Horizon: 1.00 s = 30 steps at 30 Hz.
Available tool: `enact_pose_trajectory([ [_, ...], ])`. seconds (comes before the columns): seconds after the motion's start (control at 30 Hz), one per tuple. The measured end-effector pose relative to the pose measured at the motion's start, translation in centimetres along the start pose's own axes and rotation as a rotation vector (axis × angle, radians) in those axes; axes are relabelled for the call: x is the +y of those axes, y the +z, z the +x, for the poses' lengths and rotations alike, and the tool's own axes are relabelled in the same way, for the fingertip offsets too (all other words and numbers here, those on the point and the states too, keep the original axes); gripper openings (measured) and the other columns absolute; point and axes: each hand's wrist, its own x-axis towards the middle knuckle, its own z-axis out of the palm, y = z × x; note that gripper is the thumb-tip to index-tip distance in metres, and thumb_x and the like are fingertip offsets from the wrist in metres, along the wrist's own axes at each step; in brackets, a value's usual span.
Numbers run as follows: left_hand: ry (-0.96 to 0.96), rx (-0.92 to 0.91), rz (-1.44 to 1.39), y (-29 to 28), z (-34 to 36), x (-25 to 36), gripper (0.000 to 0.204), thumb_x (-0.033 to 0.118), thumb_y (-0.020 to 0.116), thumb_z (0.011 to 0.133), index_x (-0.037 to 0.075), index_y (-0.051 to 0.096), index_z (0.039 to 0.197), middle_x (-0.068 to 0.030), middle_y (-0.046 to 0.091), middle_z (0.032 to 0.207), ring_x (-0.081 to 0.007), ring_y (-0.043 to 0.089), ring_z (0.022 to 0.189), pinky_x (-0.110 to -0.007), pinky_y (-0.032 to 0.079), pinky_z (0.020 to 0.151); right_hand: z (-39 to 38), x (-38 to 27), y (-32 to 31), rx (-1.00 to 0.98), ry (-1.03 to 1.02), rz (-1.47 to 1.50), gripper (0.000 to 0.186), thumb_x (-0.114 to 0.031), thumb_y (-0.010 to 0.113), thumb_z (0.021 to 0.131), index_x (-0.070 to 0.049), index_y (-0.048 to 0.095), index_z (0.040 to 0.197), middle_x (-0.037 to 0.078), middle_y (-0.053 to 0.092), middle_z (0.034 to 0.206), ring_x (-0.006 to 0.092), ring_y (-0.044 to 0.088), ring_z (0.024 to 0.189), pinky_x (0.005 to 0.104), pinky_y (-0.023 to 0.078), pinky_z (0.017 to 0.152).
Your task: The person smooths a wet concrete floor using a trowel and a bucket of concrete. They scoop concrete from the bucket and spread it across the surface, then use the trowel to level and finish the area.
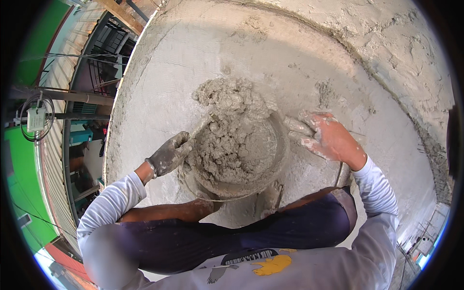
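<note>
A round bucket (pixel 282 145) of wet grey mortar (pixel 227 150) stands between my bent legs. More mortar (pixel 227 94) is heaped at its far rim, spreading onto the grey surface. My left hand (pixel 171 152), in a dark, mortar-stained glove, curls its fingers on the bucket's left rim. By the right rim is my right hand (pixel 326 135), smeared with cement, its fingers pointing toward the bucket. They look closed round something grey and coated. A stick-like grey end (pixel 357 138) shows past that wrist; mortar hides what it is.
Smooth grey cement (pixel 159 82) surrounds the bucket. A rough raised ridge (pixel 382 84) curves along the far right. On the left the surface ends at an edge (pixel 116 101), with roofing (pixel 50 159), cables and a coiled wire (pixel 37 116) beyond and below.
</note>
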Motion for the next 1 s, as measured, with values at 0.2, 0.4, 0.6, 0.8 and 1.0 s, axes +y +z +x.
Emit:
enact_pose_trajectory([
  [0.2,0.141,0.195,0.55,1.2,2.0,9.0,0.048,0.031,0.055,0.097,0.003,0.04,0.133,-0.0094,0.051,0.129,-0.0154,0.048,0.119,-0.033,0.045,0.096,4.1,2.3,2.4,0.289,0.205,-0.291,0.064,-0.04,0.058,0.09,-0.004,0.04,0.141,0.02,0.056,0.128,0.0327,0.055,0.115,0.0445,0.041,0.1],
  [0.4,0.258,-0.146,-0.597,9.5,9.0,14.2,0.052,0.038,0.047,0.099,0.004,0.038,0.137,-0.0194,0.045,0.137,-0.0271,0.051,0.122,-0.04,0.044,0.103,3.8,-2.8,-0.3,0.095,-0.061,0.285,0.066,-0.039,0.044,0.097,0.013,0.031,0.137,0.03,0.049,0.132,0.0426,0.049,0.121,0.0479,0.034,0.107],
  [0.6,0.13,0.105,-0.822,7.2,12.2,14.9,0.033,0.037,0.052,0.096,0.007,0.048,0.111,-0.0111,0.054,0.102,-0.0304,0.057,0.104,-0.047,0.047,0.097,-15.9,18.1,17.8,0.538,0.883,0.027,0.081,-0.034,0.062,0.088,-0.001,0.019,0.148,0.026,0.031,0.146,0.0416,0.03,0.135,0.048,0.025,0.112],
  [0.8,0.18,0.348,-0.465,-7.2,6.7,7.0,0.029,0.031,0.058,0.094,0.006,0.053,0.108,-0.0077,0.055,0.101,-0.0251,0.06,0.095,-0.042,0.051,0.087,-24.4,21.4,29.4,0.585,1.344,0.368,0.08,-0.03,0.07,0.083,-0.003,0.029,0.145,0.025,0.051,0.132,0.0413,0.048,0.124,0.0438,0.039,0.104],
  [1.0,-0.036,0.767,-0.238,-12.1,1.7,-2.0,0.021,0.027,0.059,0.094,0.006,0.054,0.093,-0.0105,0.062,0.078,-0.0234,0.063,0.069,-0.037,0.054,0.067,-10.5,26.6,20.6,0.53,1.117,0.328,0.083,-0.047,0.058,0.088,0.004,0.026,0.144,0.032,0.052,0.128,0.0426,0.052,0.119,0.0449,0.041,0.101],
])
